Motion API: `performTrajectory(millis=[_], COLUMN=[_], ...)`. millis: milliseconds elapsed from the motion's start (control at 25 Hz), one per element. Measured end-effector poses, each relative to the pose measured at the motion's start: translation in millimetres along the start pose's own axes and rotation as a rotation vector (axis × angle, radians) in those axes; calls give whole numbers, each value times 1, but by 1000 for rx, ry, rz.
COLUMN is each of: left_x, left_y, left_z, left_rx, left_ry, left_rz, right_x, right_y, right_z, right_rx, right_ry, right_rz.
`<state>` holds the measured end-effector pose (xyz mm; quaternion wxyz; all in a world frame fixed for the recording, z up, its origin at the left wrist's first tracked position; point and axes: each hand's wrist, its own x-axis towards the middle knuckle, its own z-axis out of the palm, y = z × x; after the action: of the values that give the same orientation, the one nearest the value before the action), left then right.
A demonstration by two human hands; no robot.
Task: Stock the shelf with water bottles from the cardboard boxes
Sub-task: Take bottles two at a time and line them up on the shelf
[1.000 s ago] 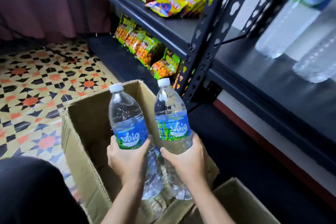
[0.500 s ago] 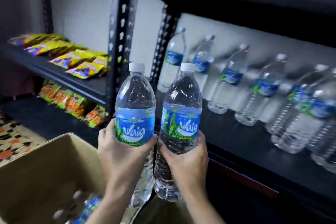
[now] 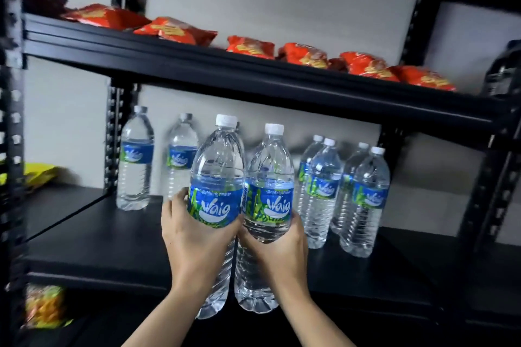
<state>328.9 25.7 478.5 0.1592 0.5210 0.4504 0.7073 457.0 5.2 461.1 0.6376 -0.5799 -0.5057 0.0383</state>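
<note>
Water bottles (image 3: 135, 160) on black shelf (image 3: 98, 234)

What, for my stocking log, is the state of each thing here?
left hand: grips left bottle.
right hand: grips right bottle.
left bottle: capped, upright, not yet shelved.
right bottle: capped, upright, not yet shelved.
shelved bottles: capped, standing upright.
red bags: lying on upper shelf.

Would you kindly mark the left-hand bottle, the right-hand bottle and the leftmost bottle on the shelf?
left-hand bottle (image 3: 215, 205): head view, on its blue label.
right-hand bottle (image 3: 270, 205): head view, on its blue label.
leftmost shelf bottle (image 3: 136, 153): head view, on its blue label.
</note>
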Motion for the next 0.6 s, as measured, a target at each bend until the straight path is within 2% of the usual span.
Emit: performTrajectory(millis=[240, 440, 600], left_x=[13, 23, 35], left_y=[-4, -20, -33], left_z=[45, 53, 52], left_rx=[-54, -65, -22], left_ry=[-19, -23, -24], left_rz=[11, 38, 60], right_x=[46, 88, 105], right_y=[30, 67, 90], right_z=[0, 31, 56], right_rx=[-99, -199, -164], right_ry=[16, 164, 212], right_rz=[29, -37, 53])
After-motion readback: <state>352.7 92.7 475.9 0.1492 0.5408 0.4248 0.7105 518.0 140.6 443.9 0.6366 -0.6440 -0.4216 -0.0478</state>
